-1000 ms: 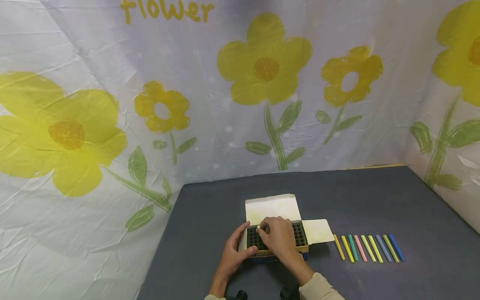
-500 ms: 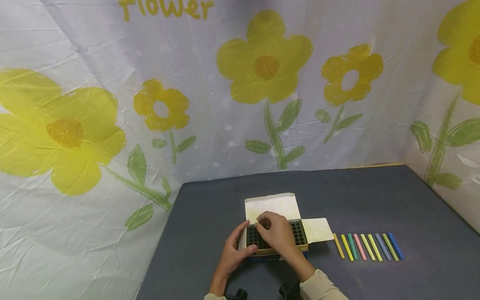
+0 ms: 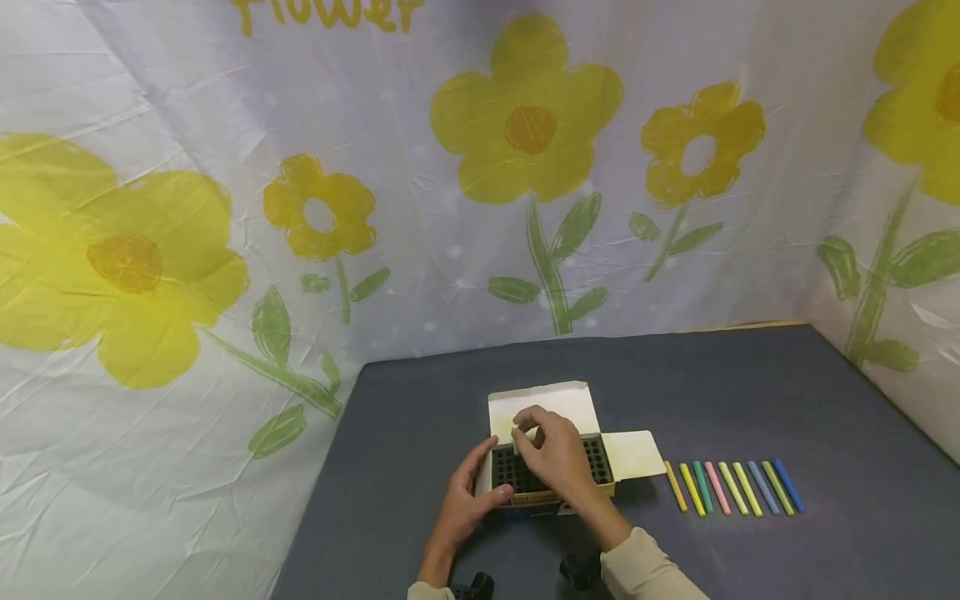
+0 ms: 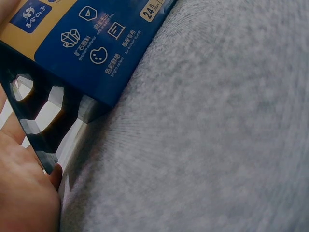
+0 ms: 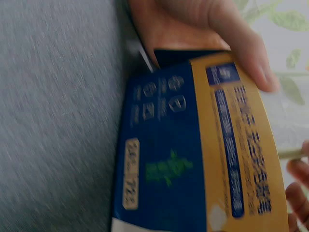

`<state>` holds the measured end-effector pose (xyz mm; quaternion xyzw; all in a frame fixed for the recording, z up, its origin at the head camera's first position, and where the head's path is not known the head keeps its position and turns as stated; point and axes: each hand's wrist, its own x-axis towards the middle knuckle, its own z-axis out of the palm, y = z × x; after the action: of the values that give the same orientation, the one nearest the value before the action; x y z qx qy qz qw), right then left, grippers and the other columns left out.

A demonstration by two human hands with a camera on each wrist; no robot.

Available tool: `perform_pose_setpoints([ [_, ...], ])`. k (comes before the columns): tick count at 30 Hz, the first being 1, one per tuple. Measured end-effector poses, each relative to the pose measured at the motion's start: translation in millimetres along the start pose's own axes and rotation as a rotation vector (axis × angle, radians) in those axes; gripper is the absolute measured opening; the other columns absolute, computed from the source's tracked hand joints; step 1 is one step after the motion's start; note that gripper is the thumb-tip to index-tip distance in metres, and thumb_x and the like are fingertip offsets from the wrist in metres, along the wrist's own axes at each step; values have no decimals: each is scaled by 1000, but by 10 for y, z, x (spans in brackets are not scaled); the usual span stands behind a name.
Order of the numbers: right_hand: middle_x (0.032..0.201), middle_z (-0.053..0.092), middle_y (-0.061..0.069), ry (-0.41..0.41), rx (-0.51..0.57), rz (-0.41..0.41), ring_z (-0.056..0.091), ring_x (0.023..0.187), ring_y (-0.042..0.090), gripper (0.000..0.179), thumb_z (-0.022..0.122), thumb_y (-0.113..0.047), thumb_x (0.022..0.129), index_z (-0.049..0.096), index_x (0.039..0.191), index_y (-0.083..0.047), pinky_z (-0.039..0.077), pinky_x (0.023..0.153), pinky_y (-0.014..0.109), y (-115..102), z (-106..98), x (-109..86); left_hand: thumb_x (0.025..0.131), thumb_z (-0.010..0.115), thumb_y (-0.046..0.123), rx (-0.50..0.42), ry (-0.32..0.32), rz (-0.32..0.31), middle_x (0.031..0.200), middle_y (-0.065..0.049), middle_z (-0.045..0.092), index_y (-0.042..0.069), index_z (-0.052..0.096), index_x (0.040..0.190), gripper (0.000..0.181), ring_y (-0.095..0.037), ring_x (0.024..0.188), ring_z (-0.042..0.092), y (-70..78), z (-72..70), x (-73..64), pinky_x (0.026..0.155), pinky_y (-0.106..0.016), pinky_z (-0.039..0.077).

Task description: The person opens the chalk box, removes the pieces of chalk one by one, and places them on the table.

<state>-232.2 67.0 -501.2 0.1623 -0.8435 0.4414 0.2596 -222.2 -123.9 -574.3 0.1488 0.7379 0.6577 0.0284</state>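
Observation:
An open blue-and-yellow chalk box (image 3: 588, 493) holds a dark insert with rows of round holes. My left hand (image 3: 467, 492) grips its left end, thumb on the front top edge and fingers behind. The blue printed side of the box (image 4: 104, 43) shows in the left wrist view. Above the left part of the insert, my right hand (image 3: 561, 454) pinches a pale yellow chalk stick (image 3: 515, 442), held upright. In the right wrist view the chalk stick (image 5: 290, 154) shows beyond the box's top edge, with fingertips at its end.
The white lid (image 3: 543, 402) stands raised at the back, and a white side flap (image 3: 633, 455) reaches right. Several coloured chalk sticks lie in a row right of the box, from an orange one (image 3: 676, 487) to a blue one (image 3: 790, 486). A flower-printed curtain (image 3: 420, 275) borders the dark table (image 3: 420, 417).
My right hand has risen slightly from the insert, drawing the pale yellow chalk stick upward. The left hand stays on the box. The head view has tilted down a little.

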Motion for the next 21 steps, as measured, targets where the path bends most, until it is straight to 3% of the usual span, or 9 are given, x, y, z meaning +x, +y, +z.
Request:
perform_pose_setpoints([
  [3,84,74,-1,21,-11,-51,51,58,7,14,77,-7,87,73,99,-13,40,59,23,30,-31,35,87,80,15,15,9,-7,156,-3,48,30,49,151,72,-24,138,48,0,4,1,108,-35,42],
  [7,84,75,-1,2,19,-64,52,60,6,14,77,-8,89,72,101,-13,42,61,24,57,-94,76,88,80,18,41,21,-3,159,1,45,33,49,150,71,-28,148,38,-3,8,-1,115,-55,33],
  [11,84,75,1,-19,149,-50,54,63,6,14,75,-7,91,71,104,-10,46,62,26,79,-188,101,88,80,19,57,22,8,160,2,44,35,49,150,71,-29,152,33,-3,11,5,117,-62,27],
  [15,85,75,4,-44,282,-12,60,72,6,12,72,-8,95,71,107,-9,50,71,29,117,-284,100,88,80,18,60,26,15,159,1,45,34,49,151,72,-28,150,37,-4,12,10,116,-58,31],
  [21,85,74,15,-82,388,22,62,76,10,11,68,-6,97,70,108,-7,50,75,29,220,-422,90,88,80,16,45,29,5,155,-4,49,31,49,151,73,-27,136,51,-7,28,5,104,-36,46],
])
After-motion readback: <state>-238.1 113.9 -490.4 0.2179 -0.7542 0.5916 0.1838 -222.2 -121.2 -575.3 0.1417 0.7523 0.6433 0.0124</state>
